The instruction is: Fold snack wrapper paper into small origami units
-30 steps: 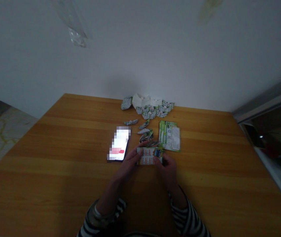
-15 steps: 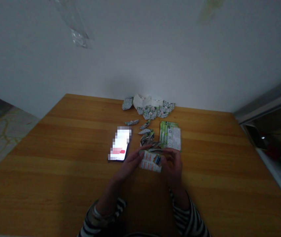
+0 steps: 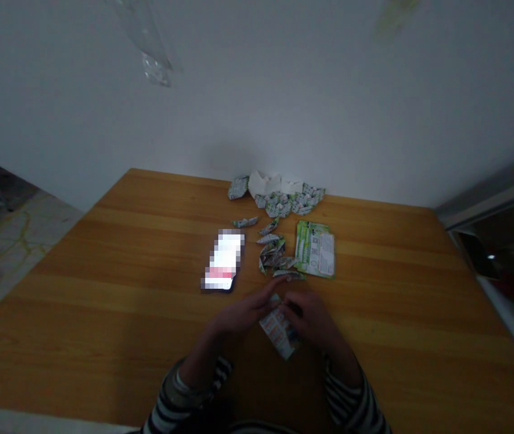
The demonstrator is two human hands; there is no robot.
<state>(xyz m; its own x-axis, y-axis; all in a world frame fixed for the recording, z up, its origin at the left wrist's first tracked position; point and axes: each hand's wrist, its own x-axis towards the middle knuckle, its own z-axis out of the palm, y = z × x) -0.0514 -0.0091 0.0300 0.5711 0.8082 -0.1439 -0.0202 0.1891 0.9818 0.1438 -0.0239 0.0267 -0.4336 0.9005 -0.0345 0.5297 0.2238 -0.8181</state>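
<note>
The printed paper (image 3: 276,333) is gripped near its upper end by the curled fingers of the right hand (image 3: 311,316). Beside that end, the left hand (image 3: 244,313) is outstretched; its grip cannot be told.

Dim light; the phone (image 3: 224,259) glows white, partly pixelated. Shadow darkens the near table (image 3: 148,343). The paper (image 3: 278,333) looks blurred.

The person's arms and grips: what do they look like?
The left grip and right grip are bare, with no gloves. The left sleeve and right sleeve are striped dark and white, ending partway down the arms. Finer details are too dim to tell.
</note>
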